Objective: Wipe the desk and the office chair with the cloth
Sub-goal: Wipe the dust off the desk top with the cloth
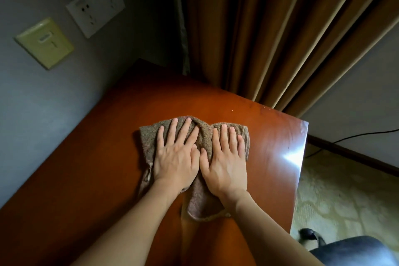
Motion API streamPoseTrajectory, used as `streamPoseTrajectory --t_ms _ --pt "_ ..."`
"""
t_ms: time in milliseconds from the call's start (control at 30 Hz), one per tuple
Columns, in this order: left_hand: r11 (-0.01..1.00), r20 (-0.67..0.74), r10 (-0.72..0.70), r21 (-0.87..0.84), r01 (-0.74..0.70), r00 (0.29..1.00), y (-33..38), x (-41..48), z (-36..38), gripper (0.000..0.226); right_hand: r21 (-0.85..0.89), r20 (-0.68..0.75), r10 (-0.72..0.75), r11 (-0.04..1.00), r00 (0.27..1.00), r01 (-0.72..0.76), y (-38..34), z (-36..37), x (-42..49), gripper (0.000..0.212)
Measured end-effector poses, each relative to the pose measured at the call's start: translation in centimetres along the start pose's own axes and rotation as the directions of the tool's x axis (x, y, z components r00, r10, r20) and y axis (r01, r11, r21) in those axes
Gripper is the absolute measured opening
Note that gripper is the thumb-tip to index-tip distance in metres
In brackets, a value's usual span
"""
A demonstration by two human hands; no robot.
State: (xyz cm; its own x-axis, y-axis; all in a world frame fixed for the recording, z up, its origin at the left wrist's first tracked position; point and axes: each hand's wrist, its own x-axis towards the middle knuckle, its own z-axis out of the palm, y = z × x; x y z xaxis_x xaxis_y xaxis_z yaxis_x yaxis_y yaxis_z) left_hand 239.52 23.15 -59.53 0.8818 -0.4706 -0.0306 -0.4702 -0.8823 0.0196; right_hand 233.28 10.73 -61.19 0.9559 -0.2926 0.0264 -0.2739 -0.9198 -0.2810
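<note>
A brown terry cloth (204, 138) lies spread on the reddish wooden desk (103, 157), near its far right corner. My left hand (176, 157) presses flat on the cloth's left half, fingers straight and spread. Beside it, thumbs touching, my right hand (225, 162) presses flat on the right half. A tail of the cloth trails back between my forearms. The black office chair (354, 248) shows only as a dark edge at the bottom right, beside the desk.
Brown curtains (269, 39) hang behind the desk's far edge. Wall sockets (96, 5) and a yellowish switch plate (44, 43) sit on the grey wall at left. Patterned carpet (345, 201) and a black cable (354, 136) lie right of the desk.
</note>
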Motion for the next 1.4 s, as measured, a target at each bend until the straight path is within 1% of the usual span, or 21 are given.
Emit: streamPoseTrajectory --t_ms 133,300,500,600,667,767,800,867,967,1033,1167,1400 --pt "1.0 -0.024 0.029 0.002 -0.029 0.999 1.4 4.5 0.0 0.064 0.03 -0.025 0.018 0.999 1.0 -0.018 2.2 -0.5 3.8 0.071" --pt "0.999 -0.038 0.045 0.003 -0.045 0.998 3.1 9.6 0.3 0.066 0.008 -0.056 0.054 0.999 0.997 -0.054 4.5 -1.0 7.9 0.069" --pt "0.998 -0.079 0.066 0.021 -0.064 0.995 4.4 13.9 0.5 0.066 0.017 -0.064 0.082 0.997 0.995 -0.082 6.0 -1.5 11.3 0.067" --pt "0.997 -0.103 0.081 0.024 -0.079 0.991 4.8 15.9 0.6 0.063 0.004 -0.076 0.127 0.992 0.989 -0.127 6.6 -1.6 12.9 0.066" --pt "0.996 -0.122 0.093 0.021 -0.091 0.988 5.0 17.3 0.7 0.058 -0.014 -0.117 0.163 0.986 0.98 -0.165 6.8 -1.5 14.0 0.062" --pt "0.994 -0.143 0.112 0.017 -0.111 0.983 5.2 19.5 0.9 0.05 -0.008 -0.197 0.199 0.979 0.96 -0.204 7.0 -1.3 15.7 0.043" --pt "0.993 -0.147 0.115 0.016 -0.114 0.982 5.2 20.1 1.0 0.048 -0.001 -0.207 0.209 0.977 0.956 -0.213 7.0 -1.3 16.2 0.04" --pt "0.993 -0.164 0.114 0.014 -0.113 0.98 5.4 21.2 1.2 0.043 -0.002 -0.196 0.23 0.972 0.953 -0.234 7.3 -1.4 17.1 0.041" --pt "0.994 -0.187 0.113 0.022 -0.111 0.976 5.5 22.2 1.6 0.034 0.007 -0.146 0.245 0.969 0.958 -0.247 7.6 -1.5 18.1 0.046" --pt "0.994 -0.19 0.111 0.017 -0.11 0.975 5.5 22.3 1.6 0.034 0.022 -0.144 0.238 0.971 0.961 -0.237 7.8 -1.4 18.1 0.047" --pt "0.993 -0.216 0.117 0.006 -0.118 0.969 6.7 21.6 1.6 0.041 0.026 -0.19 0.192 0.981 0.963 -0.19 9.0 -1.4 17.1 0.046" --pt "0.976 -0.23 0.202 -0.032 -0.215 0.952 13.1 19.5 1.7 0.046 0.013 -0.262 0.245 0.968 0.934 -0.25 14.7 -3.0 13.4 0.047"
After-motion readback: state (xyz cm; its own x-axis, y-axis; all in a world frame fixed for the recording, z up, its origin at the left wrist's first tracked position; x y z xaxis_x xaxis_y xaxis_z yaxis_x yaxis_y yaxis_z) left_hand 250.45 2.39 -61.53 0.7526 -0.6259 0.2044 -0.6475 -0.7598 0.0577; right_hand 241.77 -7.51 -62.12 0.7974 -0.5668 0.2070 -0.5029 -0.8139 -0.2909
